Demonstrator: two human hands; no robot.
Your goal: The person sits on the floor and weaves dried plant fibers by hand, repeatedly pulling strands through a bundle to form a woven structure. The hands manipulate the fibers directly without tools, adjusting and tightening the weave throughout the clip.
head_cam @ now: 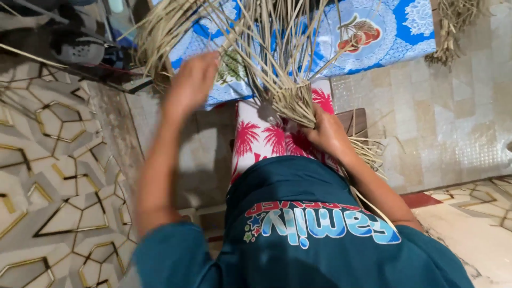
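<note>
We look down over our teal printed shirt (298, 234) at a half-woven piece of pale dried palm-leaf strips (296, 101) resting above our lap, which is covered in a white cloth with red palm-tree print (261, 138). Our right hand (328, 133) clamps the tight woven base of the piece, fingers curled around it and closed, so the plaited part stays firm while the loose ends fan upward. Our left hand (192, 80) is raised into the spray of loose strips (176, 26) near the left edge of the blue and white patterned mat (394, 32); it is blurred, and its fingers seem partly curled among the strips, though we cannot tell whether they pinch one. More strips trail beside our right forearm. A separate bundle of dried strips (453, 26) lies at the mat's right edge, on the pale tiled floor (448, 122).
</note>
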